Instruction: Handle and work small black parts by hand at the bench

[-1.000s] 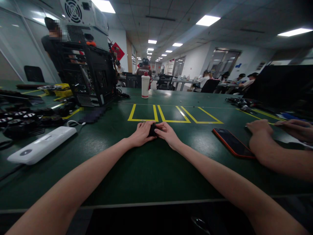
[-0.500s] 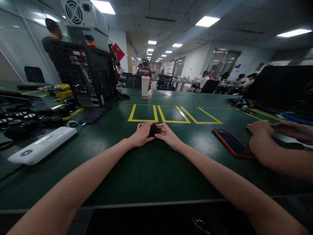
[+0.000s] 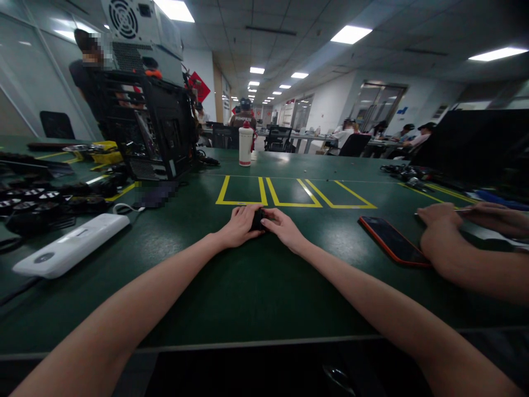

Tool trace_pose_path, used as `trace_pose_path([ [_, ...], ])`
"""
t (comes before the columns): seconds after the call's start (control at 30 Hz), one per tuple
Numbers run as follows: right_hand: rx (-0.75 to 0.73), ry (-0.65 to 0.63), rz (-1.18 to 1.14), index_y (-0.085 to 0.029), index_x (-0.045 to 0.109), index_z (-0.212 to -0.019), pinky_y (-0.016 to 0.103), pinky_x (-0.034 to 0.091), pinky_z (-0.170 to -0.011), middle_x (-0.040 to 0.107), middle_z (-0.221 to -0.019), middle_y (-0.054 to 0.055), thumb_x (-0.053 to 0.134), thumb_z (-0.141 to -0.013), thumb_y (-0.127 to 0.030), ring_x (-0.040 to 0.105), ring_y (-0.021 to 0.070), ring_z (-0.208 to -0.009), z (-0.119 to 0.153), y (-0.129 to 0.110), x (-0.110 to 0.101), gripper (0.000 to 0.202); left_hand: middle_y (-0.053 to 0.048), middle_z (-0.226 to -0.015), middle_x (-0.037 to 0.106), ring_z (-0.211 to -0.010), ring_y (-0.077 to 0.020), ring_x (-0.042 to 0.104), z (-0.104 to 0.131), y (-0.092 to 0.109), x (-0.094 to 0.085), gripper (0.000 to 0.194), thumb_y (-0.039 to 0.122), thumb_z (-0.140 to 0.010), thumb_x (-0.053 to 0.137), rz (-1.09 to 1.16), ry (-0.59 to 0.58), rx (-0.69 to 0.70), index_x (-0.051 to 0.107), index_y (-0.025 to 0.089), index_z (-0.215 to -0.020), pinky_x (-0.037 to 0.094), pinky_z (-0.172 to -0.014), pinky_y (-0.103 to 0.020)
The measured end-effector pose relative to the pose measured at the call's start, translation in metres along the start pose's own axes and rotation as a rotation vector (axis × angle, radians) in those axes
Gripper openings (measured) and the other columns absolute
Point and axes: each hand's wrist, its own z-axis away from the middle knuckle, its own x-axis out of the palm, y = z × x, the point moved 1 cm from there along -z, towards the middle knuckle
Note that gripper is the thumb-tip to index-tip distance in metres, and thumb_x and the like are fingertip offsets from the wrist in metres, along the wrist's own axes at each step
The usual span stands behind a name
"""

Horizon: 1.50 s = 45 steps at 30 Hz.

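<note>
A small black object (image 3: pixel 257 219) is between my hands on the green table (image 3: pixel 252 292), just in front of the yellow tape outlines (image 3: pixel 285 206). My left hand (image 3: pixel 241 226) wraps round its left side with the fingers over the top and the thumb low. My right hand (image 3: pixel 283 227) grips its right side between thumb and fingers. Most of the object is hidden by my fingers, so its kind cannot be made out.
A red-edged phone (image 3: pixel 392 241) lies to the right, near another person's hands (image 3: pixel 442 218). At the left are a white power strip (image 3: pixel 74 242), a dark phone and a black computer case (image 3: pixel 152 127). A white bottle (image 3: pixel 245 146) stands behind the tape.
My right thumb and fingers have shifted slightly on the black object, which appears turned a little. My left hand has hardly moved.
</note>
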Motion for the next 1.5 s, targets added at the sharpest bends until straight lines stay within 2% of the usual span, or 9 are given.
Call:
trace_pose_path([
  [0.17,-0.044,-0.053,-0.086,-0.022,0.05,-0.092,0.034,0.041,-0.09,0.053,-0.101,0.001,0.065,-0.065,-0.018,0.053,0.0154,-0.099,0.0024,-0.0001,-0.0009,0.031,-0.012,-0.119,0.042,-0.111,-0.0265,0.04,0.0012,-0.0005,-0.0004,0.056,0.034,-0.077,0.051,0.0,0.004,-0.002,0.024,0.018,-0.123,0.027,-0.093,-0.044],
  [0.33,-0.009,0.026,-0.014,-0.021,0.052,-0.085,0.035,0.042,-0.087,0.055,-0.091,0.0,0.06,-0.07,-0.026,0.055,0.0136,-0.089,0.0029,-0.0036,0.0005,0.018,-0.012,-0.118,0.043,-0.111,-0.0263,0.04,-0.0001,-0.0015,0.0011,0.058,0.037,-0.077,0.052,-0.002,0.011,0.001,0.024,0.018,-0.123,0.027,-0.093,-0.044],
  [0.43,0.02,0.05,-0.011,-0.022,0.052,-0.086,0.036,0.043,-0.084,0.056,-0.088,0.0,0.061,-0.069,-0.026,0.056,0.0138,-0.085,0.0016,-0.0037,0.0014,0.02,-0.012,-0.119,0.044,-0.111,-0.0261,0.04,-0.0008,-0.0017,0.002,0.058,0.037,-0.077,0.052,-0.002,0.01,0.001,0.024,0.018,-0.123,0.026,-0.093,-0.044],
  [0.6,0.053,0.027,-0.047,-0.021,0.053,-0.094,0.038,0.041,-0.089,0.056,-0.096,0.002,0.062,-0.068,-0.025,0.055,0.0149,-0.091,0.0007,-0.0031,0.0006,0.028,-0.012,-0.12,0.043,-0.111,-0.0266,0.04,-0.0002,-0.0015,0.002,0.059,0.036,-0.076,0.053,0.003,0.006,-0.002,0.023,0.019,-0.124,0.026,-0.094,-0.045],
  [0.77,-0.003,-0.036,-0.089,-0.022,0.051,-0.092,0.036,0.041,-0.089,0.054,-0.103,0.001,0.065,-0.065,-0.019,0.056,0.0147,-0.094,0.0037,-0.0035,-0.001,0.031,-0.013,-0.12,0.042,-0.112,-0.0267,0.04,0.0004,-0.0005,-0.0001,0.057,0.034,-0.077,0.051,0.0,-0.007,0.0,0.023,0.018,-0.124,0.027,-0.094,-0.044],
  [1.03,0.039,0.049,0.002,-0.021,0.051,-0.086,0.037,0.043,-0.085,0.056,-0.092,0.001,0.062,-0.068,-0.028,0.054,0.0149,-0.092,0.0024,-0.0053,0.0002,0.023,-0.012,-0.119,0.043,-0.112,-0.026,0.04,-0.0005,-0.0002,0.0008,0.057,0.036,-0.077,0.052,0.007,0.001,-0.002,0.023,0.019,-0.124,0.026,-0.094,-0.044],
  [1.23,0.038,0.012,-0.043,-0.022,0.052,-0.097,0.039,0.04,-0.09,0.056,-0.102,0.003,0.063,-0.066,-0.024,0.055,0.016,-0.094,0.0017,-0.0055,-0.0003,0.033,-0.012,-0.12,0.042,-0.113,-0.0265,0.039,-0.0004,0.0011,-0.0001,0.058,0.035,-0.077,0.052,0.009,-0.002,-0.002,0.023,0.019,-0.124,0.026,-0.094,-0.045],
  [1.37,0.0,-0.038,-0.093,-0.021,0.052,-0.096,0.037,0.04,-0.092,0.055,-0.106,0.002,0.064,-0.064,-0.02,0.054,0.017,-0.101,0.0044,-0.0052,-0.0002,0.033,-0.013,-0.121,0.041,-0.113,-0.027,0.039,0.0002,0.0022,-0.0018,0.057,0.033,-0.077,0.052,0.015,-0.008,-0.011,0.023,0.019,-0.124,0.027,-0.094,-0.045],
  [1.5,0.001,0.007,-0.069,-0.022,0.052,-0.091,0.035,0.042,-0.088,0.054,-0.103,0.002,0.064,-0.066,-0.022,0.056,0.0152,-0.093,0.0057,-0.0053,0.0007,0.028,-0.012,-0.12,0.042,-0.113,-0.0272,0.04,-0.0002,0.0013,-0.0006,0.057,0.035,-0.076,0.053,0.017,-0.002,-0.017,0.024,0.019,-0.124,0.027,-0.094,-0.045],
])
